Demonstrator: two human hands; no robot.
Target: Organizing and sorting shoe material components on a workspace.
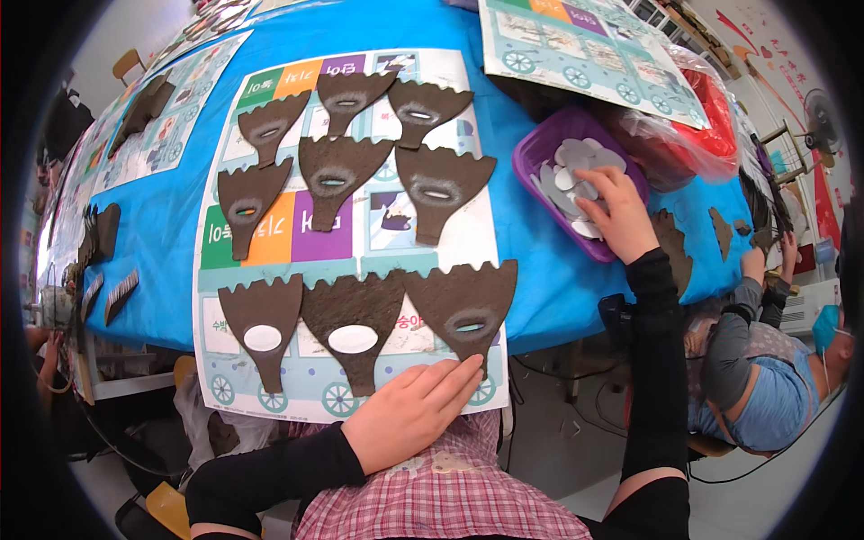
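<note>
From the wearer's head I look down through a fisheye, close over the left hand (412, 416), lower centre.

We found ourselves in what looked like a small assembly workshop. We saw a long work table spread with a blue plastic sheet (544, 306), and on it rows of dark brown fan-shaped pieces (345, 168) with scalloped edges, all much alike, laid out on a printed sheet (480, 247). We noted loose pale discs (567, 178) filling a purple plastic basket (525, 171), another printed sheet (196, 103) at the left, a co-worker (769, 396) seated at the right and an electric fan (819, 119) beyond
</note>
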